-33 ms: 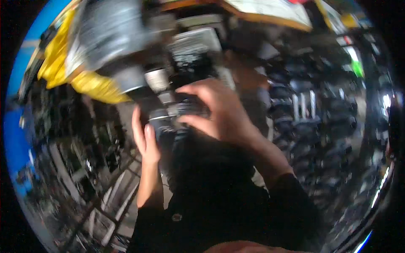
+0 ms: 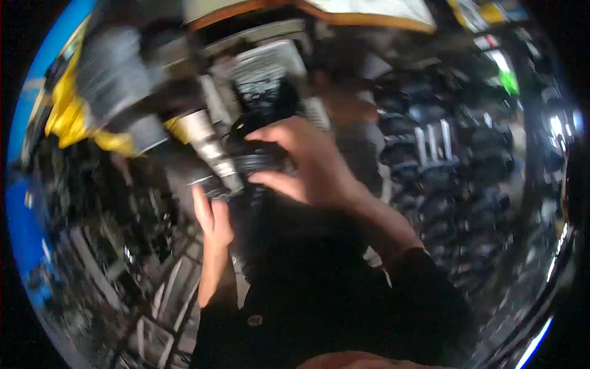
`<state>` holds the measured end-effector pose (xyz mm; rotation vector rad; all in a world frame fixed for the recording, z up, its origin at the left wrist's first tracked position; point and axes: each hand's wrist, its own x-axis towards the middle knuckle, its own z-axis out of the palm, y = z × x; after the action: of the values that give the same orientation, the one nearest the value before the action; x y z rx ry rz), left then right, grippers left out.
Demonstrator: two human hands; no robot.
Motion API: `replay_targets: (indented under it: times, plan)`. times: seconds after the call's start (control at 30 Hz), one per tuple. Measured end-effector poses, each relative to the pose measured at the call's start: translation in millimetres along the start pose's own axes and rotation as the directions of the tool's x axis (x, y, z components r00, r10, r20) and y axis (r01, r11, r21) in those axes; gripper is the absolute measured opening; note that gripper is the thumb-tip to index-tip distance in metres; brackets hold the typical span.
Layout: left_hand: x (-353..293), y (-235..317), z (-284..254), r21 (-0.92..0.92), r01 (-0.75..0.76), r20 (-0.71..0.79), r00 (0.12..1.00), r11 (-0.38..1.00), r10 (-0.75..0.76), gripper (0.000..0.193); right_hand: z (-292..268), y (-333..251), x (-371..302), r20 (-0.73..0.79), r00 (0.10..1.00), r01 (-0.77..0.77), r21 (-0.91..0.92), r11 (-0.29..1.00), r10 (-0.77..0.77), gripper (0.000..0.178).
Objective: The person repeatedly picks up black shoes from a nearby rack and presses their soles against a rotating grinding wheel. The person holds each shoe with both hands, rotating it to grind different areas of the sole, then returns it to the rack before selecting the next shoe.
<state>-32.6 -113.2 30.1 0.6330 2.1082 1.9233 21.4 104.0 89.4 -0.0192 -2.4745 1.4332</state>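
Observation:
A black, rounded, ribbed part [image 2: 265,158] sits between the thumb and curved fingers of my right hand [image 2: 307,161]. Lower and to the left, my left hand [image 2: 213,215] has its fingers raised against a small dark part [image 2: 212,185] with a shiny edge; blur hides its exact kind. A bright stepped metal shaft [image 2: 208,140] slants down between my hands, its lower end close to the dark part. Whether the shaft touches either part, I cannot tell. Above it on the left is a grey machine body [image 2: 114,67], smeared by motion.
A pale grey panel with dark patches [image 2: 267,64] lies beyond my right hand. Yellow sheeting [image 2: 66,111] hangs at the far left. Many dark parts [image 2: 436,209] are heaped on the right, with several white strips [image 2: 432,142] among them. Metal frames [image 2: 153,337] stand at lower left.
The view has shifted, and the machine body appears farther left. More of the metal shaft shows between my hands. Both hands keep their grip on the dark parts.

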Motion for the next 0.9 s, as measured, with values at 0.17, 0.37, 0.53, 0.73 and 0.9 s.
replay_targets:
  times: [0.17, 0.37, 0.53, 0.73, 0.9]
  plan:
    - [35, -23, 44, 0.255, -0.262, 0.598, 0.799, 0.931, 0.062, 0.048, -47, 10, -77, -0.448, 0.876, -0.221, -0.040, 0.974, 0.181, 0.050]
    - [12, -37, 60, 0.390, 0.083, 0.575, 0.756, 0.917, -0.313, 0.042, -102, 22, -189, -0.753, 0.657, -0.391, -0.372, 0.842, -0.027, 0.047]
    - [7, -36, 75, 0.350, 0.024, 0.574, 0.784, 0.937, -0.235, 0.040, -128, 150, -246, -0.749, 0.644, -0.568, -0.605, 0.558, -0.157, 0.046]
    - [-4, -42, 75, 0.361, 0.098, 0.581, 0.754, 0.927, -0.306, 0.041, -146, 251, -274, -0.718, 0.695, -0.656, -0.608, 0.447, 0.042, 0.053]
    - [-17, -48, 68, 0.425, 0.155, 0.541, 0.746, 0.892, -0.388, 0.042, -115, 213, -288, -0.845, 0.510, -0.860, -0.501, 0.095, 0.162, 0.082]
